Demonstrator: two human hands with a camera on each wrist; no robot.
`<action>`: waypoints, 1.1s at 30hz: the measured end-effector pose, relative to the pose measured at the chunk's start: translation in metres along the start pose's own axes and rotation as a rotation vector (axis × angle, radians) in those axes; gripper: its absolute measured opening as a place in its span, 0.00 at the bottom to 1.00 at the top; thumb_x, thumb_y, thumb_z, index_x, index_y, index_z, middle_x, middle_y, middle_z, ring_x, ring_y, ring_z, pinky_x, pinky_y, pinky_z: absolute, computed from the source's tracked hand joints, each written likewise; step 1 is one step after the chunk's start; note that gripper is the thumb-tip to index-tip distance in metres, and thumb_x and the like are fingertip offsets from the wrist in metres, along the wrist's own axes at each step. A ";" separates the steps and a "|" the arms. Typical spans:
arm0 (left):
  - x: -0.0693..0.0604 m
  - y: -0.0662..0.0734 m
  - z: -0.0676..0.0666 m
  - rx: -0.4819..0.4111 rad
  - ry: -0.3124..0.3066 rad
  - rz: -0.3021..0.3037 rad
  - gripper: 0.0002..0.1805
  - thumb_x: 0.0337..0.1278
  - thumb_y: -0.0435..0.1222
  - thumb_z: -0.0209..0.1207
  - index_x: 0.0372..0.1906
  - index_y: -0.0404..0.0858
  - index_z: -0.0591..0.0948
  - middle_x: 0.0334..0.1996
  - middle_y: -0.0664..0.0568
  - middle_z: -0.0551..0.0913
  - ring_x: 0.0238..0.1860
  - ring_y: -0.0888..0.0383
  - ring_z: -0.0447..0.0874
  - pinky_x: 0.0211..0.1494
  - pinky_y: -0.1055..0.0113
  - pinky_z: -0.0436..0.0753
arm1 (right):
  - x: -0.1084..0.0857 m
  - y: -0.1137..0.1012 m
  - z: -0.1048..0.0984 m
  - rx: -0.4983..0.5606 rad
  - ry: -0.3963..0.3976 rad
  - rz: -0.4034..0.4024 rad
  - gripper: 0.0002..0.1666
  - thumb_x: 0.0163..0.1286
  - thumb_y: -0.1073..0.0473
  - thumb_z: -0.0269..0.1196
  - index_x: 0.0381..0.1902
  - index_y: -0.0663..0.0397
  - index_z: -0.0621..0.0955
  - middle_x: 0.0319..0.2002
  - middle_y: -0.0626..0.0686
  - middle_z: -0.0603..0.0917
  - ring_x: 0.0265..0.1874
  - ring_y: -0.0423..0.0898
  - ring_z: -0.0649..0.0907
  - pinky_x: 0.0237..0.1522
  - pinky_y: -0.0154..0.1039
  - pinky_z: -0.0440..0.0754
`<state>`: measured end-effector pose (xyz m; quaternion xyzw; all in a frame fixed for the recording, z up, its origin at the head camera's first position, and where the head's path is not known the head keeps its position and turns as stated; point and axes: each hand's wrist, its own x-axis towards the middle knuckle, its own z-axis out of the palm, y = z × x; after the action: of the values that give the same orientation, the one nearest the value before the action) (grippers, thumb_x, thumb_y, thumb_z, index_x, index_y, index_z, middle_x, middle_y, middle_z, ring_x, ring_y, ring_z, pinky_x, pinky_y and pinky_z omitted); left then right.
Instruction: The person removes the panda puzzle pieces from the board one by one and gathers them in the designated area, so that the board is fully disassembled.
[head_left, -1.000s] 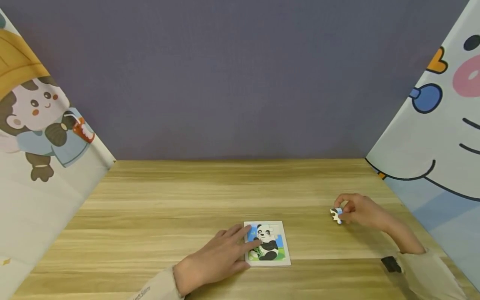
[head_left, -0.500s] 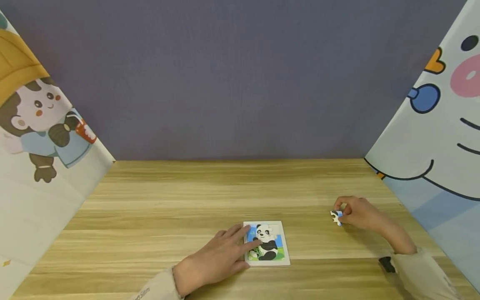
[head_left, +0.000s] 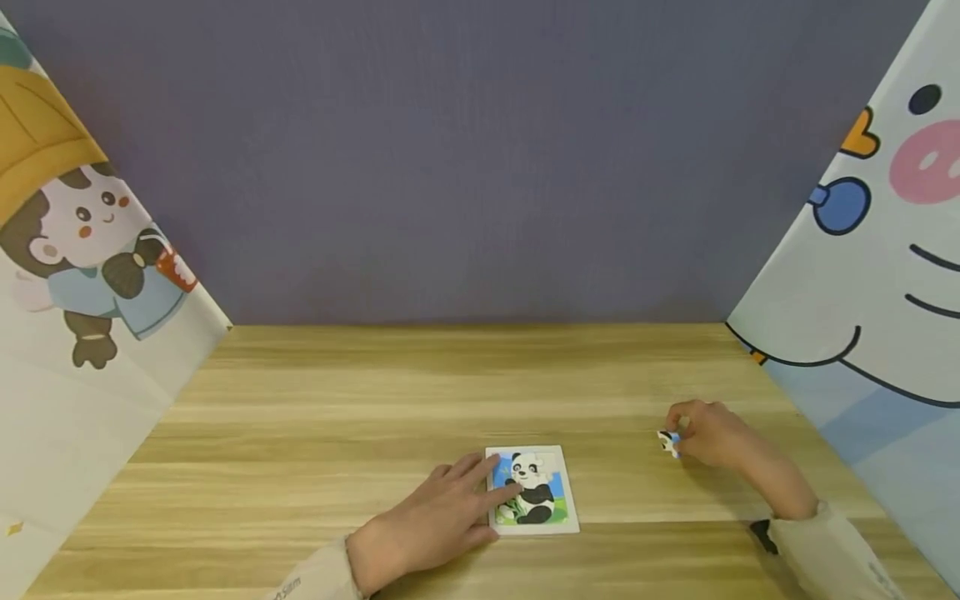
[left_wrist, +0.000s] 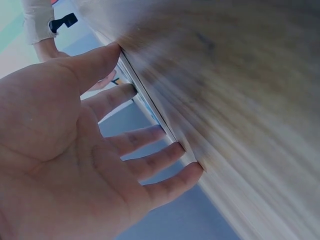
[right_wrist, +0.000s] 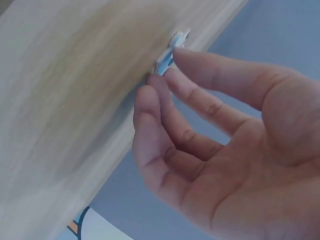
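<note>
A: Where do we find the panda jigsaw (head_left: 538,496)?

B: Flat on the table (head_left: 337,400), with the left hand (head_left: 431,517) at its left edge. We see those fingers spread, two of them reaching over the picture, probably to stop the white frame from sliding. They also cover a little of the panda and the border.

A: And the right hand (head_left: 712,437)?

B: Well to the right of the panda jigsaw, roughly level with its far edge. It pinches a black, white and blue puzzle piece (head_left: 666,443) between thumb and fingers. We'd guess the grip at one side is meant to leave the knobbed outline and print readable. We can't tell whether the piece touches the wood.

A: The jigsaw's upper right corner looks pale to us; is a part missing there?

B: It seems so: we make out only one dark ear, on the left.

A: What else surrounds it?

B: Beyond the jigsaw, a grey-purple partition (head_left: 480,167); far to its left, a panel with a cartoon child (head_left: 82,225); far to its right, one with a pig face (head_left: 926,167).
</note>
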<state>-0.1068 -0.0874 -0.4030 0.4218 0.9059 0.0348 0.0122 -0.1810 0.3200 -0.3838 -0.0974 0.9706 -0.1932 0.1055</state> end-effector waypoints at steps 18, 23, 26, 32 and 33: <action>0.003 -0.004 0.006 0.012 0.030 0.006 0.31 0.69 0.54 0.56 0.74 0.56 0.68 0.73 0.43 0.65 0.71 0.42 0.65 0.59 0.46 0.77 | -0.001 -0.029 0.015 -0.034 0.199 -0.201 0.08 0.62 0.70 0.67 0.40 0.61 0.83 0.27 0.49 0.84 0.22 0.39 0.80 0.25 0.38 0.78; 0.008 -0.003 0.008 0.016 0.027 0.006 0.31 0.68 0.54 0.56 0.74 0.57 0.68 0.73 0.43 0.65 0.71 0.42 0.65 0.59 0.46 0.77 | 0.002 -0.052 0.019 -0.010 0.194 -0.243 0.10 0.63 0.72 0.65 0.42 0.60 0.83 0.30 0.51 0.86 0.28 0.42 0.82 0.28 0.39 0.79; 0.008 -0.003 0.009 0.015 0.014 0.001 0.31 0.68 0.55 0.56 0.74 0.57 0.67 0.73 0.42 0.64 0.71 0.41 0.65 0.60 0.46 0.77 | 0.005 -0.066 0.023 0.023 0.169 -0.243 0.10 0.65 0.71 0.64 0.44 0.60 0.83 0.32 0.51 0.86 0.29 0.42 0.83 0.29 0.38 0.79; 0.007 -0.004 0.010 0.038 0.009 -0.007 0.32 0.68 0.55 0.55 0.74 0.56 0.67 0.73 0.41 0.64 0.71 0.41 0.65 0.60 0.46 0.77 | 0.014 -0.089 0.032 0.038 0.150 -0.284 0.10 0.66 0.70 0.64 0.45 0.59 0.83 0.33 0.52 0.86 0.29 0.40 0.81 0.29 0.37 0.79; 0.007 -0.005 0.011 0.042 0.011 -0.003 0.32 0.68 0.55 0.55 0.74 0.56 0.67 0.73 0.41 0.65 0.71 0.41 0.66 0.59 0.46 0.78 | 0.015 -0.093 0.034 0.038 0.141 -0.291 0.10 0.65 0.70 0.64 0.45 0.58 0.84 0.33 0.52 0.86 0.28 0.39 0.81 0.29 0.37 0.79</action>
<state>-0.1140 -0.0847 -0.4140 0.4202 0.9072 0.0181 -0.0017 -0.1730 0.2205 -0.3799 -0.2210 0.9475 -0.2310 0.0099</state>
